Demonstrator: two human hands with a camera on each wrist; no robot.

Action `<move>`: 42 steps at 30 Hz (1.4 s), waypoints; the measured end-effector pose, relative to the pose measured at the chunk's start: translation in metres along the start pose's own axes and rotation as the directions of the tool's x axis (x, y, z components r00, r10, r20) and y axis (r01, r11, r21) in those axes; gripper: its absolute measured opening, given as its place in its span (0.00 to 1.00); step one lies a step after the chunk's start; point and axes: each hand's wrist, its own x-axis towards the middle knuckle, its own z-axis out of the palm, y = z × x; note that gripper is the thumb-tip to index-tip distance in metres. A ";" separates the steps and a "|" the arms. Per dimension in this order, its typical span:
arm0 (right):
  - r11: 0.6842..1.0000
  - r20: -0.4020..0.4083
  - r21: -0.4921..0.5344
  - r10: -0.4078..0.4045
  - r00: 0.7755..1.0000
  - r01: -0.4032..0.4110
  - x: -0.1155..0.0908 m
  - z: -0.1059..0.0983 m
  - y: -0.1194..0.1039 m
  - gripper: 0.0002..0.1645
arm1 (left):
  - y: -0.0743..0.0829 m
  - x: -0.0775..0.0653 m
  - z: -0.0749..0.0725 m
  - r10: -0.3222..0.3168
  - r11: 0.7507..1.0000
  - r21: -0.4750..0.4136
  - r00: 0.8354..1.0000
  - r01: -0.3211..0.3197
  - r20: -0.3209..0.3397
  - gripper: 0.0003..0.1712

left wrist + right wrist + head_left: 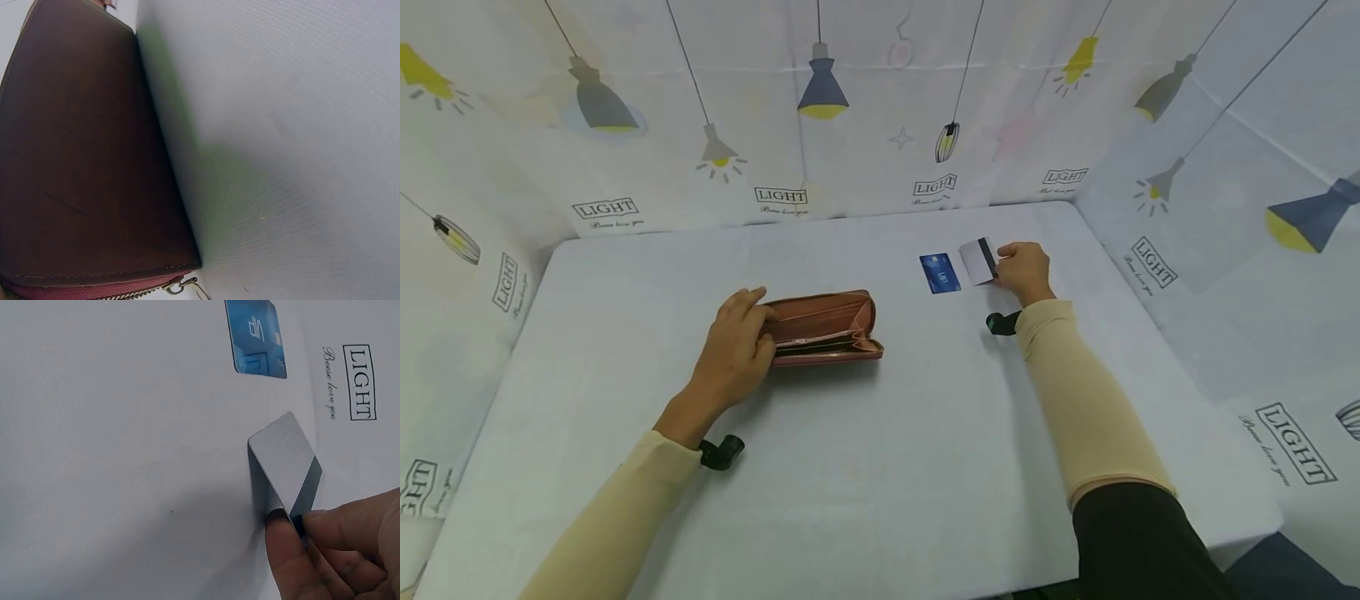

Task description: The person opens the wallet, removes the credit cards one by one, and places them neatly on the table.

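Observation:
A brown zip-around wallet point(827, 321) stands open on the white table, its inner pockets showing in the head view. My left hand point(733, 346) grips it at its left end. In the left wrist view the plain outer side of the wallet point(94, 150) and its zipper pull point(181, 285) show. Between thumb and fingers, my right hand point(1026, 268) pinches a silver card point(976, 261) with a dark stripe by its right edge. The silver card point(284, 456) is tilted, one side raised over the table in the right wrist view. Left of it lies a blue card point(940, 273), flat.
The table point(880, 483) is covered with a white cloth. Behind it and at both sides hang white curtains point(865, 167) printed with lamps. Each wrist wears a small dark device, such as the right one point(1002, 323).

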 end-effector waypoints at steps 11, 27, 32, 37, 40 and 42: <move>0.981 -0.039 -0.177 -0.088 0.995 0.080 -0.007 0.012 -0.011 0.25 | -0.007 -0.007 -0.006 -0.006 1.000 0.014 1.000 0.007 -0.014 0.16; 0.929 0.064 -0.219 -0.292 0.954 0.299 -0.051 0.014 -0.079 0.52 | -0.006 0.004 -0.002 -0.011 1.000 0.028 1.000 0.010 0.020 0.19; 0.834 0.097 -0.175 -0.515 0.852 0.524 -0.087 0.027 -0.119 0.44 | -0.004 0.006 -0.001 -0.004 0.999 0.035 1.000 0.003 0.024 0.19; 0.598 0.303 -0.055 -0.753 0.584 0.799 -0.133 0.057 -0.157 0.18 | -0.005 0.004 -0.003 0.002 0.999 0.049 1.000 -0.002 0.011 0.19; 0.491 0.467 0.015 -0.774 0.428 0.871 -0.156 0.078 -0.170 0.12 | -0.005 0.001 -0.003 0.009 0.998 0.061 1.000 -0.010 0.007 0.19; 0.452 0.529 -0.005 -0.756 0.386 0.892 -0.166 0.090 -0.175 0.12 | -0.005 -0.001 -0.004 0.014 0.997 0.072 1.000 -0.015 0.002 0.19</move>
